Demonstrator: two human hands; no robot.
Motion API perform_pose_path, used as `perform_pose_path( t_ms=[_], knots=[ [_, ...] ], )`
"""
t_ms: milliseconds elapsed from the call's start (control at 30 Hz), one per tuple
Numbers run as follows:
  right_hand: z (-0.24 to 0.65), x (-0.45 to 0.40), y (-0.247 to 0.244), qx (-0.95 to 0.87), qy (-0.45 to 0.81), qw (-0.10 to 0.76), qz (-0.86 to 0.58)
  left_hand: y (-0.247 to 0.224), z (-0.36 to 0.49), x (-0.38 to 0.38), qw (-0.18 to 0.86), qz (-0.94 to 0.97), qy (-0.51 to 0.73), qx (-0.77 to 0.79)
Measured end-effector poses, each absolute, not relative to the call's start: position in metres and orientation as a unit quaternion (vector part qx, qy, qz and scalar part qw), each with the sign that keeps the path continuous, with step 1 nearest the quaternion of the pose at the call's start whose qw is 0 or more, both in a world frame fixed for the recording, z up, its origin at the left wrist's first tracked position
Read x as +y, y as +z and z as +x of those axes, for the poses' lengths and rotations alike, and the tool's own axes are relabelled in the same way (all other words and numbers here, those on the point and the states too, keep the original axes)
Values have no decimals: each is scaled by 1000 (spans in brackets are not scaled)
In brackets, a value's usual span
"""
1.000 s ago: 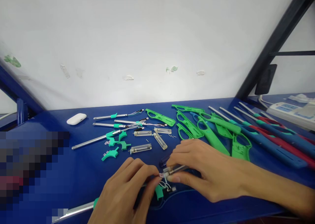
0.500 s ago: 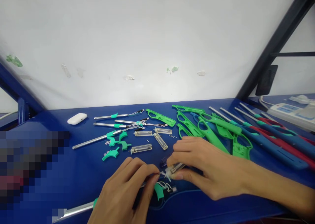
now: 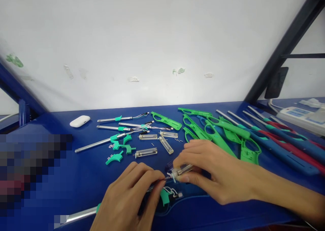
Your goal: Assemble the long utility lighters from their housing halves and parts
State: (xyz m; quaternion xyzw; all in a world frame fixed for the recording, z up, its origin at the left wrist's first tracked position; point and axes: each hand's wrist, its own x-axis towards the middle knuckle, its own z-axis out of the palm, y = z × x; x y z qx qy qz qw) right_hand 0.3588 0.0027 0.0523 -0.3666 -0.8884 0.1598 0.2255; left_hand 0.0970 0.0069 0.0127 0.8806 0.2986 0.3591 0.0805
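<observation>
Low in the middle, my right hand (image 3: 215, 177) pinches a clear lighter fuel tank (image 3: 184, 169), its nozzle end turned left. My left hand (image 3: 129, 193) is closed, thumb and forefinger together on a thin tube (image 3: 167, 178) whose tip meets the nozzle; whether it is seated I cannot tell. Below both hands lies a dark blue lighter shell half (image 3: 194, 193). A teal trigger (image 3: 165, 198) and white wires (image 3: 174, 191) rest in it. From beneath my left hand a metal barrel (image 3: 82, 215) sticks out leftward.
Several clear fuel tanks (image 3: 146, 152), teal triggers (image 3: 114, 157) and wired metal barrels (image 3: 101, 144) lie behind my hands. Green shell halves (image 3: 166, 120) are at centre-right. Blue and red lighters (image 3: 281, 151) lie far right. A white case (image 3: 80, 121) sits back left.
The fuel tank in my right hand has tilted slightly and lifted a little at its nozzle. The thin tube in my left hand now points at the nozzle. Other parts stay put.
</observation>
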Motion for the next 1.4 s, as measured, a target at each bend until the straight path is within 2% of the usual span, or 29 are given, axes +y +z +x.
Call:
perform_pose_path(
  t_ms=[600, 1400],
  knots=[
    [359, 4, 50, -889, 157, 218, -371, 10, 97, 7, 88, 880, 357, 300],
    [357, 2, 42, -899, 118, 255, -337, 9, 95, 6, 62, 890, 359, 274]
  ],
)
